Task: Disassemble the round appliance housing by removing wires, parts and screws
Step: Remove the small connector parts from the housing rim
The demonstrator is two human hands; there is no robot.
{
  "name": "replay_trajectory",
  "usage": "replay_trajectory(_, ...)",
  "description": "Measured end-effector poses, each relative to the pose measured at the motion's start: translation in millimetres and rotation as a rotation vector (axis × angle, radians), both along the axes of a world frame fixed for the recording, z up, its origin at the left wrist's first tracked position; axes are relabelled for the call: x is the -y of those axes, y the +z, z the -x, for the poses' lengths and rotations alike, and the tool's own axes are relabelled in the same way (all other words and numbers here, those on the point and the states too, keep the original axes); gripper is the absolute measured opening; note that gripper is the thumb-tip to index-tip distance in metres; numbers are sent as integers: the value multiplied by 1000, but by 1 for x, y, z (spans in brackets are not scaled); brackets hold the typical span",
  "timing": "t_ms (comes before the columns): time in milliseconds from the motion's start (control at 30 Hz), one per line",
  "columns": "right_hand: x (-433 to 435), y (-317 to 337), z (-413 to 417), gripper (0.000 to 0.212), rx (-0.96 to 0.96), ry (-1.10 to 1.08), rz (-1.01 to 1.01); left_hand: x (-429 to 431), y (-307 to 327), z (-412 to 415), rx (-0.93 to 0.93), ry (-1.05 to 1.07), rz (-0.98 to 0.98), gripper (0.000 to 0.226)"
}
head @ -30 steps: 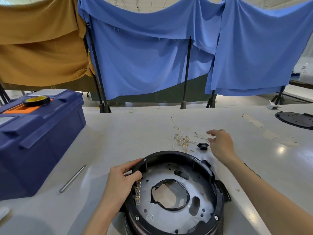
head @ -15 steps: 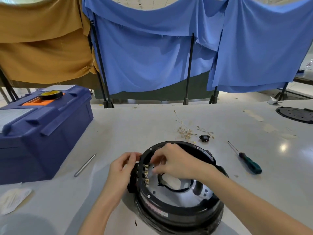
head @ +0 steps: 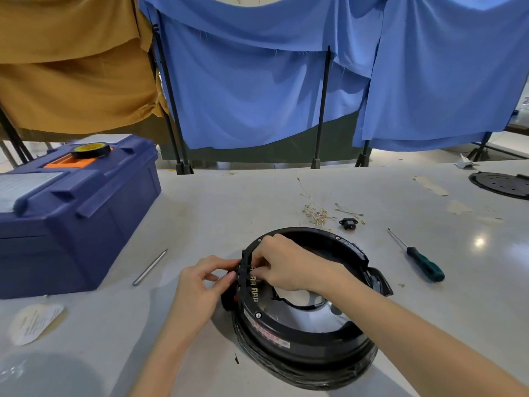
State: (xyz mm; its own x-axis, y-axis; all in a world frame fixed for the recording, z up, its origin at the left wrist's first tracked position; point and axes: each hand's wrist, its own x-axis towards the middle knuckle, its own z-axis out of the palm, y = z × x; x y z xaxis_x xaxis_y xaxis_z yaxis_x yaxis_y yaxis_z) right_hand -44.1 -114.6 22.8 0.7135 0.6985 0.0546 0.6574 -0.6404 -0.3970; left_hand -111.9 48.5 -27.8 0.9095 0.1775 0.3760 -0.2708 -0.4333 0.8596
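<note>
Grey table, with the round housing tilted on it under your hands.
Your left hand pinches the housing's left rim from outside; your right hand grips that rim from inside.

Grey table bears housing; toolbox; screwdriver; wires; metal rod.

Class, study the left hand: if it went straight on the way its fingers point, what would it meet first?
The left hand points right at the round housing. Its left rim comes first, and the fingertips seem to be touching it. The right hand lies just beyond.
</note>
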Motion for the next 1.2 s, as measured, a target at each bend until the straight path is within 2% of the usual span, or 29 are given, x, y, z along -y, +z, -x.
replay_trajectory(167, -7, -1, 0, 38, 105, -22, 53, 5, -1, 0, 23, 52, -69, 27)
replay_trajectory(267, -9, -8, 0, 27, 144, -39, 41, 8, -3, 0, 40, 82, -85, 27)
replay_trajectory(400, -11, -19, 3, 29, 187, -76, 2, 11, -4, 0, 43, 94, -129, 26)
replay_trajectory(567, -13, -27, 2, 11, 172, -107, -88, 14, -7, 1, 48, 118, -159, 27)
replay_trajectory(667, -15, -30, 2, 13, 173, -126, -126, 15, -7, 0, 59, 126, -161, 26)
replay_trajectory(767, -15, -28, 2, 12, 117, -136, -152, 14, -7, -1, 65, 125, -166, 26)
replay_trajectory(867, -8, -20, -1, 22, -50, -114, -233, 12, -6, 0, 45, 118, -173, 29)
replay_trajectory(900, -6, -17, -3, 17, -94, -101, -241, 11, -6, 1, 40, 114, -183, 30)
replay_trajectory(967, -3, -14, -4, 9, -108, -71, -222, 10, -5, 2, 31, 118, -187, 31)
replay_trajectory(1200, -7, -14, -2, 11, 114, -50, -24, 10, -7, 1, 22, 151, -258, 23)
